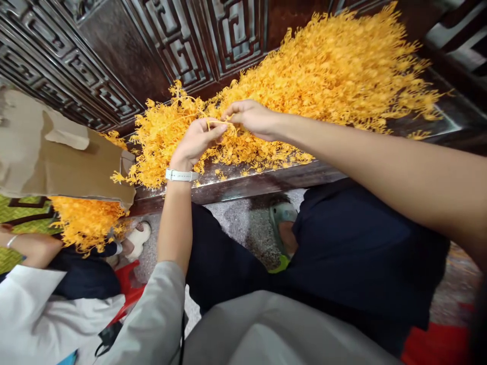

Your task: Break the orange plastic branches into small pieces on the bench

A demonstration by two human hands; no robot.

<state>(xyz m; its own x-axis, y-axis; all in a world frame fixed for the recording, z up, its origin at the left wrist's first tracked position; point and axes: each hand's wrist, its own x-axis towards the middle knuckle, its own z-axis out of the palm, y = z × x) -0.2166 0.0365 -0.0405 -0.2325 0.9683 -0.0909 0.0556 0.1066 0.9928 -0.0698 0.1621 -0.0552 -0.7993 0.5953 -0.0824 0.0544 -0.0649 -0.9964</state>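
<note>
Between the thumb and fingers of my left hand [200, 139], a thin orange-yellow plastic flower stem [213, 121] is pinched. My right hand [253, 119] meets it from the right, its fingers curled together at the stem's end; what lies between those fingertips is too small to make out. Both hands are just above a large heap of orange-yellow plastic flower pieces [323, 71] with spiky, branching heads. A smaller mound of the same pieces [155, 147] lies left of my left hand. My left wrist wears a white band [181, 175].
The heap rests on a dark wooden ledge [243, 185] against a carved lattice panel [182, 45]. At left stands a cardboard box [76, 162], with more orange pieces [89, 220] below it. Another person's arm [32, 248] and white sleeve are close by on the left.
</note>
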